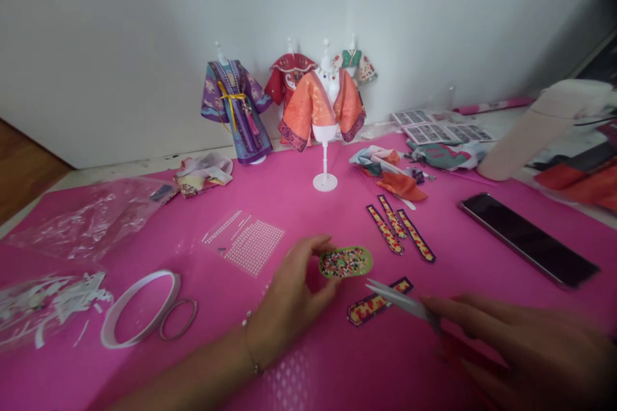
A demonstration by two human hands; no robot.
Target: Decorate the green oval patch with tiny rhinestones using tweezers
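Observation:
My left hand [289, 298] pinches a small green-rimmed oval piece [346, 262] with a dotted pattern, holding it just above the pink mat [308, 205]. My right hand [520, 340] grips metal tweezers [398, 298], whose tips point left toward the oval piece. Under the tweezers lies a patterned paper strip [373, 305] with a purple border. Three similar strips [400, 228] lie side by side just beyond. A white mannequin stand [325, 141] wearing an orange paper robe [313, 106] stands at the mat's middle back.
Dressed paper-costume mannequins [238, 106] line the wall. Tape rolls [144, 308], a rhinestone sheet [248, 241], plastic bags [91, 215] and white scraps [48, 302] lie left. A phone [527, 237], a white bottle [540, 125], fabric pieces [395, 173] and instruction sheets [443, 128] lie right.

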